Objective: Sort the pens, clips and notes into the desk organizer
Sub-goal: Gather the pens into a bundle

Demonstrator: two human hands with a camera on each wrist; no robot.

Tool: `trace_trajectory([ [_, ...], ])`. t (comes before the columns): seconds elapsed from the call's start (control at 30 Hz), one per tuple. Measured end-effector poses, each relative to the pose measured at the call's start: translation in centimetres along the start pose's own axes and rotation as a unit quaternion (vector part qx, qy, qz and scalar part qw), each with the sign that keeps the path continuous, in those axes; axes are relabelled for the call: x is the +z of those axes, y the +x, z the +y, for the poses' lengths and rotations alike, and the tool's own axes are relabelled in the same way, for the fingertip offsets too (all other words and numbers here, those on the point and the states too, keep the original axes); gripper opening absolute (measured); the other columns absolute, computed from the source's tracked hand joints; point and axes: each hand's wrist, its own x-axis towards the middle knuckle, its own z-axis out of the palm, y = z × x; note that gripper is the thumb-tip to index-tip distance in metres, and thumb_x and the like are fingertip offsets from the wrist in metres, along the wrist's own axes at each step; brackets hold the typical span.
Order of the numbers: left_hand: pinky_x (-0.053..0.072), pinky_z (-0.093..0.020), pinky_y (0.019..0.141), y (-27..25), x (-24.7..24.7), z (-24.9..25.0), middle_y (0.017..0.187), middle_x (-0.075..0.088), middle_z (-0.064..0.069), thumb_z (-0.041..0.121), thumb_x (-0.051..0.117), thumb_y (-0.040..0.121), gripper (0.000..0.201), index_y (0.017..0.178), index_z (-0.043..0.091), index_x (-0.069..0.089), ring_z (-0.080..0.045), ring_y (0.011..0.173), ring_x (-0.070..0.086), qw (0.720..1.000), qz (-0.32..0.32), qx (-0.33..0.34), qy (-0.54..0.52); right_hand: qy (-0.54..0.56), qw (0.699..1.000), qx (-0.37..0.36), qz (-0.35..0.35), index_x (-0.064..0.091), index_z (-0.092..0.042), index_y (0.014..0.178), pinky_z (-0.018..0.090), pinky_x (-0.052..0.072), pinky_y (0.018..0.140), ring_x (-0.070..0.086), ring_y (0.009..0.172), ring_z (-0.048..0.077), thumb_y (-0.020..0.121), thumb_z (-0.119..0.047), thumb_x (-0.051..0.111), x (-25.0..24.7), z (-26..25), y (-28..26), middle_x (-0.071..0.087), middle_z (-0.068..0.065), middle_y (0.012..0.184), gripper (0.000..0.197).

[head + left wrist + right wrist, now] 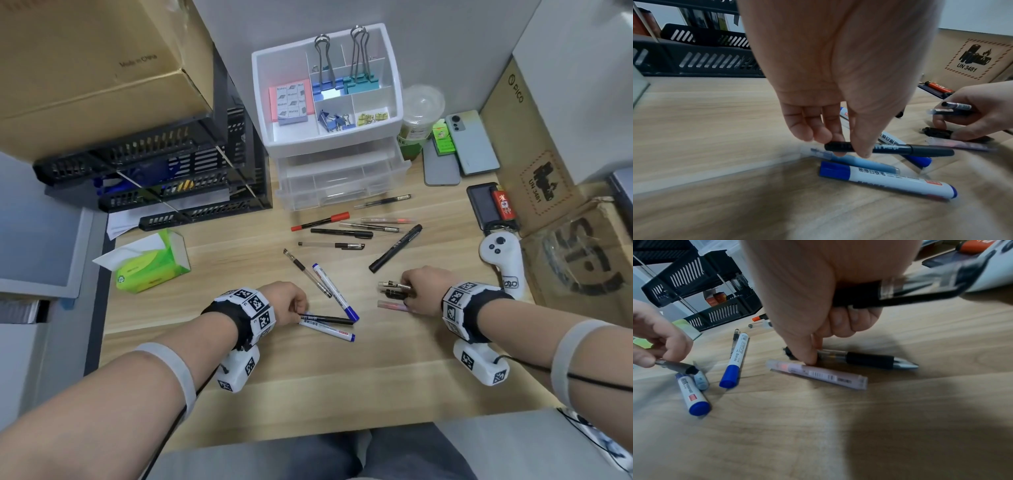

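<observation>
The white desk organizer (pixel 394 73) stands at the back of the desk and holds sticky notes (pixel 291 102) and binder clips (pixel 342 84). Several loose pens (pixel 342 233) lie in front of its drawers. My left hand (pixel 301 313) pinches a black pen (pixel 900 148) between thumb and fingers, just above a blue-capped white marker (pixel 885 180). A second blue marker (pixel 335 291) lies beside it. My right hand (pixel 812 356) grips a couple of pens (pixel 910 292) in its curled fingers. Its thumb and forefinger pinch a black-grip pen (pixel 869 360) lying on the desk, next to a pink translucent pen (pixel 818 374).
A stack of black letter trays (pixel 154 171) and a green tissue pack (pixel 150 263) sit at the left. A cup (pixel 419 113), phones (pixel 472 144), a power bank with a lighter (pixel 503 205), a white controller (pixel 503 260) and cardboard boxes crowd the right.
</observation>
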Motion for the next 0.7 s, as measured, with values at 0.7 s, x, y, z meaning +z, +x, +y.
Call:
trace_trajectory([
  [0.7, 0.052, -0.027, 0.061, 0.4, -2.3, 4.8, 0.063, 0.069, 0.004, 0.019, 0.073, 0.089, 0.003, 0.088, 0.020, 0.070, -0.014, 0.058, 0.060, 0.938, 0.093, 0.004, -0.335, 0.575, 0.813, 0.034, 0.087, 0.054, -0.018, 0.076, 0.023, 0.037, 0.045, 0.040, 0.045, 0.015, 0.077, -0.051, 0.076, -3.4, -8.5, 0.5, 0.046, -0.002, 0.053, 0.039],
])
